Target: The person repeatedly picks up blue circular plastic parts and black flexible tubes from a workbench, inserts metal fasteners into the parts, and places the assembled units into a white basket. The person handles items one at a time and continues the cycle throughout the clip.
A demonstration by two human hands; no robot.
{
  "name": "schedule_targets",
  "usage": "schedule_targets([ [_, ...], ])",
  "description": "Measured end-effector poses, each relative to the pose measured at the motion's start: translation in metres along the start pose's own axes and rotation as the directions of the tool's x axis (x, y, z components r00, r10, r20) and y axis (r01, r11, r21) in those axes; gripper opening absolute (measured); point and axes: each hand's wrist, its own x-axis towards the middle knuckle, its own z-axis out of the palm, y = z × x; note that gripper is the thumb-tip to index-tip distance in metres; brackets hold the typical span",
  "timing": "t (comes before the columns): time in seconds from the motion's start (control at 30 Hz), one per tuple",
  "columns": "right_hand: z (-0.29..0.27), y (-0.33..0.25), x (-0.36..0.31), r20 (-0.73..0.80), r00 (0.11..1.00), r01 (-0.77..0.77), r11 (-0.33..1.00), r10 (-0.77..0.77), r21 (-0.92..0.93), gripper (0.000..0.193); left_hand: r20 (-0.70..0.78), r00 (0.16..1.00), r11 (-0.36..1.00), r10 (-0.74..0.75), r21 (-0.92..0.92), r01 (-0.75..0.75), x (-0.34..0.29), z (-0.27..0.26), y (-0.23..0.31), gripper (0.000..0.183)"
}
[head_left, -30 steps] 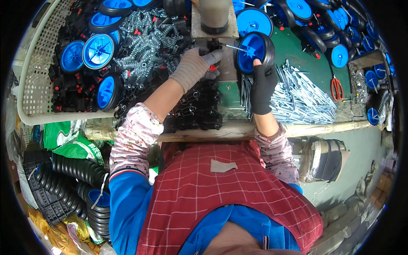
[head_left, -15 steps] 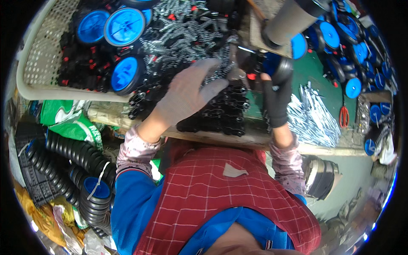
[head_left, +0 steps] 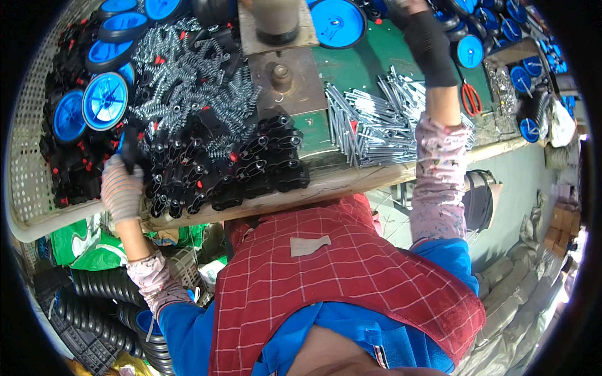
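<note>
My left hand, in a pale striped glove, is at the near edge of the white perforated crate. Its fingers close round a small black plastic part, mostly hidden by the glove. Beside it, black brackets with metal loops stand in rows along the bench front. My right hand, in a black fingerless glove, reaches to the far side, past a pile of steel pins. Its fingers are smeared and partly cut off by the upper edge, so any grip is hidden.
The crate holds blue wheels with black tyres, and loose springs lie next to them. A grey press column stands above a metal plate. Red-handled scissors lie on the right. Stacked black tyres are below the bench.
The view has swung so the bench contents sit farther left. My left hand has gone from above the brackets to the crate's edge; my right hand has moved from beside the press to the far right.
</note>
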Motion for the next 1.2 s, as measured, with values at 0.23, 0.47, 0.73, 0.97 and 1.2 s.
schedule_targets([
  [0.23, 0.044, -0.013, -0.105, 0.559, 0.76, -0.065, 0.895, 0.331, -0.442, 0.021, -0.206, 0.958, 0.579, -0.2, -0.814, -0.054, -0.022, -0.056, 0.064, 0.044],
  [0.47, 0.048, -0.046, -0.1, 0.552, 0.79, 0.15, 0.789, 0.266, -0.595, 0.023, 0.245, 0.922, -0.554, 0.3, -0.742, 0.378, -0.012, -0.058, 0.193, 0.053],
  [0.73, 0.071, -0.149, -0.09, 0.416, 0.86, 0.462, 0.798, -0.296, -0.387, 0.017, 0.17, 0.886, -0.475, 0.431, -0.792, 0.383, -0.011, -0.076, 0.217, 0.053],
  [0.97, 0.107, -0.191, -0.061, 0.409, 0.773, 0.491, 0.866, -0.485, 0.098, 0.065, 0.193, 0.812, -0.499, 0.551, -0.703, 0.506, -0.001, -0.085, 0.199, 0.049],
  [1.2, 0.063, -0.156, -0.09, 0.498, 0.804, 0.513, 0.802, -0.324, -0.307, 0.075, 0.084, 0.593, -0.39, 0.801, -0.679, 0.622, 0.029, -0.059, 0.187, 0.046],
])
